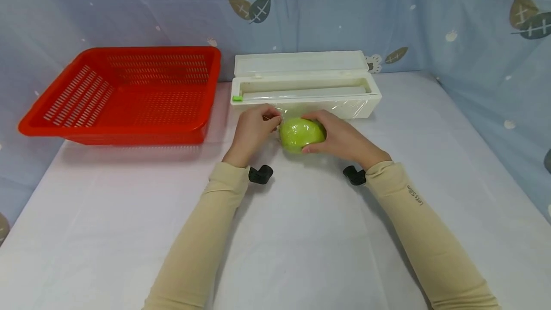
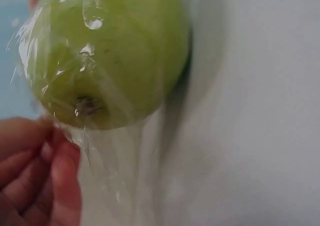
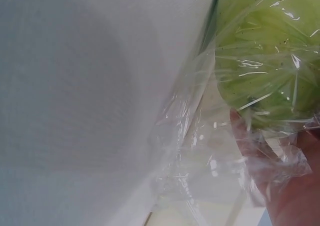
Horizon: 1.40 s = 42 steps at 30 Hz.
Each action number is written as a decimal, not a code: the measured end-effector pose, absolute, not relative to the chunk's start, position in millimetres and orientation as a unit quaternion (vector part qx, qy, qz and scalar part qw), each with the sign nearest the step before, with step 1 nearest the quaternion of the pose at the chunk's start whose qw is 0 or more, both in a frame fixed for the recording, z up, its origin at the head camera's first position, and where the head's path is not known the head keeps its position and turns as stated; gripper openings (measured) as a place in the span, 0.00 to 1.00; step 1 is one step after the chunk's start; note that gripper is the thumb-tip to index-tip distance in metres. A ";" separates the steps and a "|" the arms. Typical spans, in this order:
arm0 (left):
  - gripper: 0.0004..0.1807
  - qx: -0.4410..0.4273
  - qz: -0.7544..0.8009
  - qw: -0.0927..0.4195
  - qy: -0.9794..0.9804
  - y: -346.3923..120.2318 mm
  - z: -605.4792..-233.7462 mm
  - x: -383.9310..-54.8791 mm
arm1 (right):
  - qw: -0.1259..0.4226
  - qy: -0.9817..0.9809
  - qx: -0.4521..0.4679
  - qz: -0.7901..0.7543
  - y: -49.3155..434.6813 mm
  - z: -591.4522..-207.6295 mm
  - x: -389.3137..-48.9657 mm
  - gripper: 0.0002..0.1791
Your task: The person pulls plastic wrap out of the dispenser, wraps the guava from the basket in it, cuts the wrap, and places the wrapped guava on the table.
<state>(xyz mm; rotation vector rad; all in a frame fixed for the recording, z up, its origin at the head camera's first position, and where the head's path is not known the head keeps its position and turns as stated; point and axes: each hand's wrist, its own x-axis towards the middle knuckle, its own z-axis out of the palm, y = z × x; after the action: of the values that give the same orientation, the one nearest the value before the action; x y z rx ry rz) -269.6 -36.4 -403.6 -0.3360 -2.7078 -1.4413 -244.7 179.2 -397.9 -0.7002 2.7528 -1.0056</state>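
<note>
A round green fruit (image 1: 299, 133), with a small dark brown end in the left wrist view, is covered in clear cling film (image 2: 115, 171). My right hand (image 1: 340, 135) holds it from the right, thumb near me and fingers over the far side. At the fruit's left, my left hand (image 1: 255, 130) pinches the film between thumb and fingertips. Loose film hangs below the fruit in the left wrist view; crumpled film (image 3: 200, 156) bunches around the right fingers in the right wrist view. Right behind both hands stands a white cling film dispenser (image 1: 301, 63), its lid raised.
Inside the dispenser lies a white roll (image 1: 305, 93), and a small green slider (image 1: 237, 98) sits at its left front edge. A red slotted basket (image 1: 120, 136) stands at the back left. White cloth (image 1: 297, 233) covers the table; a blue patterned curtain (image 1: 181, 4) hangs behind.
</note>
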 end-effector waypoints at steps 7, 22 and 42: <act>0.05 -0.177 -0.485 0.067 -0.854 -33.7 -408.1 -272.6 | 0.069 0.912 -0.231 -0.331 179.8 -396.3 -244.4 0.46; 0.13 -0.235 -0.494 0.026 -0.837 -29.7 -406.7 -269.9 | 0.056 0.909 -0.256 -0.324 178.0 -393.5 -247.2 0.43; 0.44 -0.288 -0.352 -0.067 -0.888 -18.1 -406.4 -264.1 | 0.069 0.912 -0.246 -0.320 177.8 -393.7 -248.1 0.52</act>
<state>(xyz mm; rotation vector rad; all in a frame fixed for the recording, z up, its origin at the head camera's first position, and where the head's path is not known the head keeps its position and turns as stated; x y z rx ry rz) -264.1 -18.1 -406.4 -0.9442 -2.9165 -1.1552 -248.1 177.8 -393.7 -0.7418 2.7465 -0.9637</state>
